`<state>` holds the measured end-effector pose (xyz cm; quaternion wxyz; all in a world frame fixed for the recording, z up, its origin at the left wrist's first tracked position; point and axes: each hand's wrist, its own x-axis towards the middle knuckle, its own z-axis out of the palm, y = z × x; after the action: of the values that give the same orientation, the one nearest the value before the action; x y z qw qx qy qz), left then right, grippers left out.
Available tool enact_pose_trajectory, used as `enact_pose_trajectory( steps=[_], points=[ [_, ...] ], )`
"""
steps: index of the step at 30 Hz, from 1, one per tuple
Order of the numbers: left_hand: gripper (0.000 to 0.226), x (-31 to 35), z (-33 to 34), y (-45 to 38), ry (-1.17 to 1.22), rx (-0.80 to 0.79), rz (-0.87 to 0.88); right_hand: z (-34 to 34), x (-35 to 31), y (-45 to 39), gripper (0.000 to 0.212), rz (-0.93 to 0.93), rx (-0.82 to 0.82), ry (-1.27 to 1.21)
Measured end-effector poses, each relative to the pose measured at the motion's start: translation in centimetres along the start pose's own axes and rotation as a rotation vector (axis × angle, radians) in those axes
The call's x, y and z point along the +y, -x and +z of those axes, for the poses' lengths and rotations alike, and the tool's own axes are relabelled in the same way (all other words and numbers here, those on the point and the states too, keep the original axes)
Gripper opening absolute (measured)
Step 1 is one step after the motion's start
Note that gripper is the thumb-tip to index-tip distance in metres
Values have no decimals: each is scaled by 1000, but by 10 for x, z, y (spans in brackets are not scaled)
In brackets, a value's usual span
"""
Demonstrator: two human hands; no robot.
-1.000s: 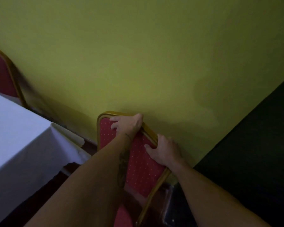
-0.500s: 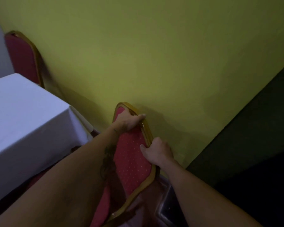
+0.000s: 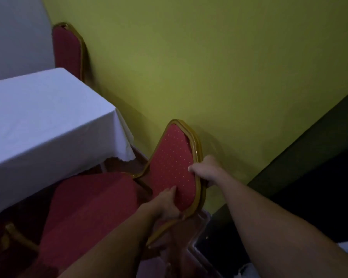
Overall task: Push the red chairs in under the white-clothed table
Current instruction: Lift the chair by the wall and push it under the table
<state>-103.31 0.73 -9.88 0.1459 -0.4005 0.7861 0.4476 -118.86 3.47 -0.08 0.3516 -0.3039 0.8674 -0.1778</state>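
Note:
A red chair (image 3: 170, 163) with a gold frame stands beside the corner of the white-clothed table (image 3: 38, 121). Its dotted backrest is tilted and its red seat reaches toward the table's edge. My left hand (image 3: 166, 203) grips the lower side of the backrest frame. My right hand (image 3: 207, 169) grips the frame's far side, next to the wall. A second red chair (image 3: 68, 51) stands upright against the wall behind the table.
A yellow-green wall (image 3: 209, 67) runs close behind the chair. A dark panel (image 3: 309, 177) fills the right side. A clear plastic object (image 3: 199, 237) lies below the backrest. Another gold chair leg (image 3: 18, 237) shows under the table at the lower left.
The chair has turned and its seat now points toward the table. My left hand slid from the top of the backrest down to its lower edge. The view swung left.

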Motion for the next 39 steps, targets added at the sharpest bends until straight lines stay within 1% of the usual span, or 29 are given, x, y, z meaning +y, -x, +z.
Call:
enact_pose_trajectory(
  steps=[2, 4, 6, 8, 10, 11, 12, 14, 16, 22, 26, 30, 34, 39],
  points=[
    [136, 7, 13, -11, 19, 7, -62, -10, -14, -10, 17, -51, 38, 13],
    [148, 14, 22, -18, 82, -34, -113, -18, -31, -23, 18, -115, 85, 36],
    [157, 19, 34, -24, 173, -30, -138, -25, -46, -41, 20, -139, 67, 53],
    [161, 20, 46, -21, 261, 50, -102, -27, -54, -54, 21, -97, -25, -65],
    [158, 21, 56, -23, 266, 153, -22, -27, -57, -64, 14, 13, -225, -246],
    [157, 22, 58, -25, 241, 202, 8, -27, -59, -72, 8, 34, -281, -263],
    [155, 23, 57, -28, 224, 242, 29, -25, -60, -80, 5, 23, -280, -251],
    [148, 25, 57, -32, 230, 283, 40, -22, -59, -88, 13, -33, -197, -261],
    [144, 26, 56, -34, 227, 306, 59, -20, -61, -93, 12, -80, -121, -290],
    [138, 13, 31, -10, 158, 321, 141, -20, -67, -83, 15, -148, -44, -388],
    [133, 0, 17, 13, 145, 334, 183, -19, -70, -63, 15, -144, 25, -431],
    [127, -18, 8, 40, 134, 318, 224, -7, -70, -38, 7, -119, 56, -465],
    [122, -40, 0, 65, 117, 295, 233, 9, -74, -14, 7, -103, 123, -533],
    [118, -69, -9, 98, 65, 298, 224, 37, -85, 14, 6, -88, 145, -567]
  ],
)
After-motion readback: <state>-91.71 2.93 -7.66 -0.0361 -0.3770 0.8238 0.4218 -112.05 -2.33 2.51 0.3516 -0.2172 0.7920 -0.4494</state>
